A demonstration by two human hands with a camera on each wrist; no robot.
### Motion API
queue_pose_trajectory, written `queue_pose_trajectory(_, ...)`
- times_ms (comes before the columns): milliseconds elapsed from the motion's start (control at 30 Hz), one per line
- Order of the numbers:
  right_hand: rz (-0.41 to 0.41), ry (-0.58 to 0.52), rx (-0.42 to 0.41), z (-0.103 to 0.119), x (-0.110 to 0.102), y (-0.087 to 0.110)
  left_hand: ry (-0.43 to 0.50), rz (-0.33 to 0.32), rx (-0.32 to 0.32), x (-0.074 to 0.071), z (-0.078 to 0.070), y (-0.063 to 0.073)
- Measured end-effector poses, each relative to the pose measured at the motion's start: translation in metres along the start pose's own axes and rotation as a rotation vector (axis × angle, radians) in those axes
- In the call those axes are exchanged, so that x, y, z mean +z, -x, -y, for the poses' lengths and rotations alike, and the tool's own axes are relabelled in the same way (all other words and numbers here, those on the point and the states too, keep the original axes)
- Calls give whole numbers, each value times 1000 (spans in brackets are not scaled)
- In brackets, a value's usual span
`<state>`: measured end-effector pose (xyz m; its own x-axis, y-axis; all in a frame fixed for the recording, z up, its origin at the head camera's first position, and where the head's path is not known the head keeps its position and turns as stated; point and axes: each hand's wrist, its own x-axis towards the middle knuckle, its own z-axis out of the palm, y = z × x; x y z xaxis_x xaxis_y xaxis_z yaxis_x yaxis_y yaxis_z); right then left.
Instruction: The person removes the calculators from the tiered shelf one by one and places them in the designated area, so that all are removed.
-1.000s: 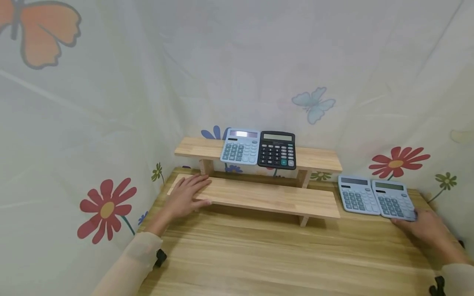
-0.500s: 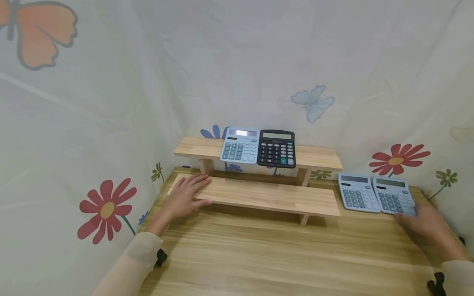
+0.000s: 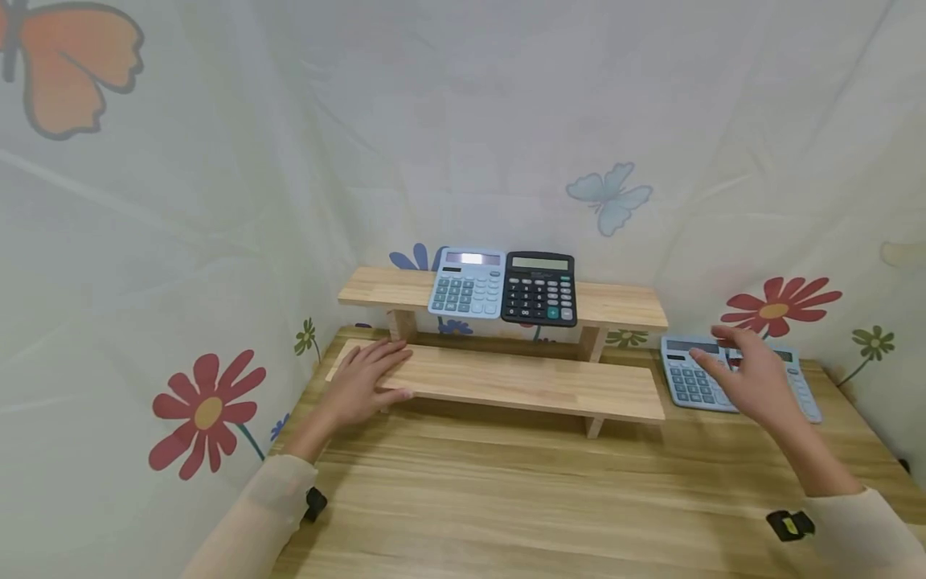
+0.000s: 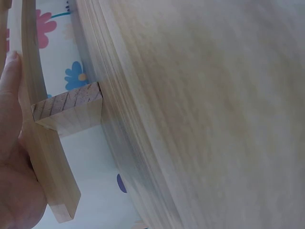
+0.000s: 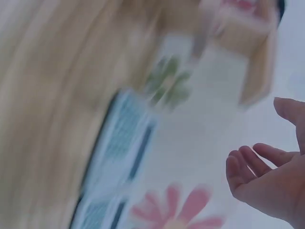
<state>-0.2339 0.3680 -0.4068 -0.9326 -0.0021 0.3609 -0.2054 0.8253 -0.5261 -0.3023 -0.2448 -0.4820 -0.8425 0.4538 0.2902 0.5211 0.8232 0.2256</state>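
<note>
My left hand (image 3: 363, 384) rests flat on the left end of the lower shelf board (image 3: 506, 382) of a two-tier wooden stand, its thumb along the front edge. My right hand (image 3: 752, 378) is raised above the right side of the table, thumb and fingers apart with nothing between them. In the head view it overlaps two light blue calculators lying side by side, the left one (image 3: 690, 386) and the mostly covered right one (image 3: 805, 394). Up on the top shelf (image 3: 622, 305) sit another light blue calculator (image 3: 466, 283) and a black calculator (image 3: 538, 288), edge to edge.
The wooden table (image 3: 521, 498) stretches in front of the stand. Behind and to both sides hangs a pale curtain (image 3: 470, 121) printed with flowers and butterflies. Wooden legs such as this support (image 4: 71, 107) hold up the lower board.
My right hand has let go of the rightmost blue calculator, risen and moved left over the pair. That calculator was nudged slightly back. My left hand has stayed in place.
</note>
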Motion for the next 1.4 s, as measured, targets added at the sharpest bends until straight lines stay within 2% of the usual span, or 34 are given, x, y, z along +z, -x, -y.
queue_pose_trajectory(100,-33,-101,-75,35,13,1,-10,6,-1,1,0,-1)
queue_pose_trajectory(233,-14,-237,-120,73,34,1,-11,17,-5,-1,0,-1)
queue_pose_trajectory(367,75,-358,-96,100,57,-2,-4,24,-7,-1,0,0)
queue_pose_trajectory(467,154,-441,-41,114,73,-7,-14,22,-2,0,2,1)
queue_pose_trajectory(633,255,-662,82,126,95,-18,-11,19,-1,1,4,1)
queue_pose_trajectory(767,284,-808,148,133,106,-27,-8,19,-1,1,3,1)
queue_pose_trajectory(1000,273,-925,266,142,113,-38,-7,19,2,2,2,-1)
queue_pose_trajectory(1133,234,-981,331,143,117,-43,-10,19,5,3,2,-1)
queue_pose_trajectory(1267,194,-1027,364,141,118,-47,-4,11,10,2,1,-1)
queue_pose_trajectory(1400,196,-1043,359,142,116,-46,-5,2,13,1,1,0)
